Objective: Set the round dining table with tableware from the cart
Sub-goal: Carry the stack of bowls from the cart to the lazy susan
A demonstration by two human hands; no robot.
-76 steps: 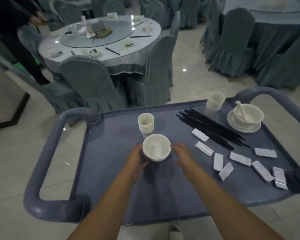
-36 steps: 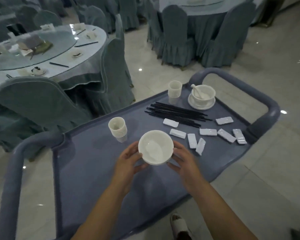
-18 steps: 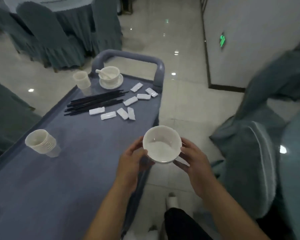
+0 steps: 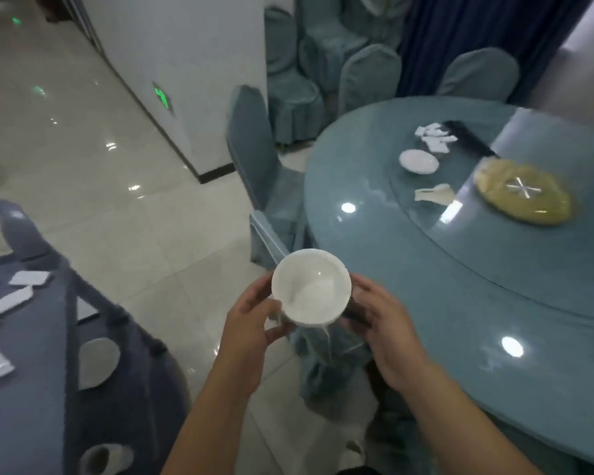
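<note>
I observe the round white ceramic bowl (image 4: 311, 286) held upright over the pale tiled floor (image 4: 144, 217) — left hand (image 4: 251, 323) and right hand (image 4: 384, 323) cupping its sides, fingers curled against it. The grey plastic cart (image 4: 48, 354) lies near left; the round blue-clothed dining table (image 4: 460, 303) sits right — bowl just short of its edge.

Two bare forearms, left hand (image 4: 251, 334), right hand (image 4: 388, 334), no sleeves
</note>
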